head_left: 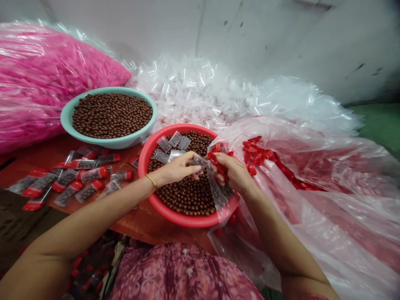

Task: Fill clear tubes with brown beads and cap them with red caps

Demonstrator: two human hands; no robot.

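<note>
My left hand (179,167) hovers over a red bowl (175,214) of brown chocolate balls (187,196), its fingers pinched on a small clear plastic packet (200,161). My right hand (233,171) is closed just to its right, holding several red caps (218,162) and a bunch of clear packets (218,191) that hang over the bowl's rim. A few empty clear packets (170,146) lie on the balls at the back of the bowl.
A teal bowl (67,118) full of brown balls stands at back left. Filled packets with red caps (65,181) lie on the reddish table. A big pink bag (40,79) sits far left, a heap of clear packets (200,91) behind, a bag of red caps (312,175) right.
</note>
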